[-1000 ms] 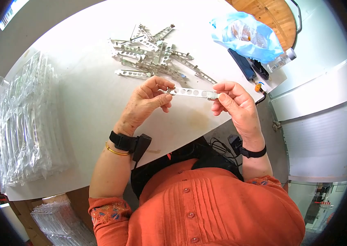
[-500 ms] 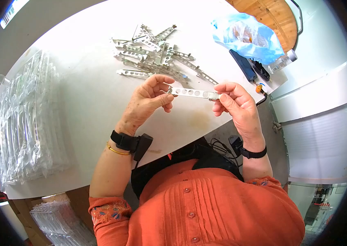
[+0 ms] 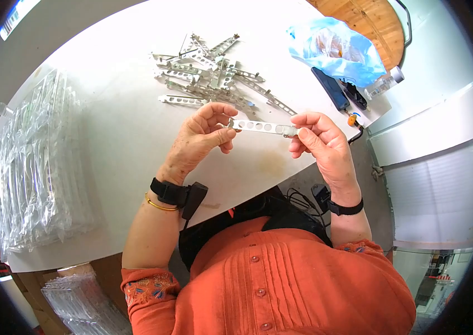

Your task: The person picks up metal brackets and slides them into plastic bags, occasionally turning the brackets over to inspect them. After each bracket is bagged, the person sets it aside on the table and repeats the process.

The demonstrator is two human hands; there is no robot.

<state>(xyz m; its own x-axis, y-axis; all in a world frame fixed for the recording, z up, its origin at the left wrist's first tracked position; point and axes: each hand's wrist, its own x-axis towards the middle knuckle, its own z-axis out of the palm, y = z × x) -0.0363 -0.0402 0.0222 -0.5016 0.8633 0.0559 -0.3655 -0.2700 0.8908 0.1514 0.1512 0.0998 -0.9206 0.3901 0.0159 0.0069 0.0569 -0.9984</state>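
Observation:
A flat metal strip with a row of round holes [image 3: 259, 127] is held level between both hands, above the front part of the white table [image 3: 130, 167]. My left hand [image 3: 206, 131] pinches its left end between thumb and fingers. At the other end, where a small fitting sits, my right hand [image 3: 321, 139] grips with thumb and forefinger. Just beyond the hands lies a loose pile of similar perforated metal strips [image 3: 208, 72], overlapping at many angles.
Clear plastic sleeves [image 3: 41, 167] are stacked at the table's left; more plastic packs [image 3: 86, 301] lie below. At back right are a blue plastic bag [image 3: 337, 50], a phone [image 3: 330, 89], a clear bottle [image 3: 384, 84] and a round wooden board [image 3: 376, 22].

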